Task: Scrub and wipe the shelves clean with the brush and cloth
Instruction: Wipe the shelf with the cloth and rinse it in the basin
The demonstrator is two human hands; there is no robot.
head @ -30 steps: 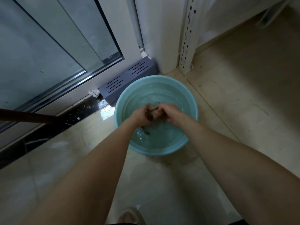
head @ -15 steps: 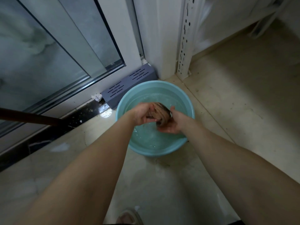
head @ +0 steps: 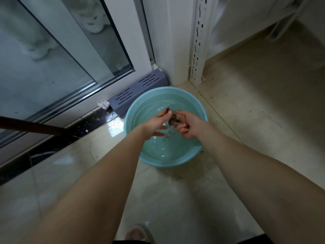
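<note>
Cloth [head: 173,120]: we grip it in our right hand [head: 190,126], left hand [head: 155,123] pinching its tip, over the basin [head: 127,124] beside a vented box [head: 137,93].

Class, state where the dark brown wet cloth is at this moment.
Head view, centre: the dark brown wet cloth is bunched between the left hand and the right hand, just above the water in the round teal plastic basin.

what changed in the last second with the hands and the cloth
The cloth was opened out, then bunched again in the grip of the right hand. The left hand loosened from a full clench to pinching one end, lower fingers spread. Both hands stayed over the basin of water.
</note>
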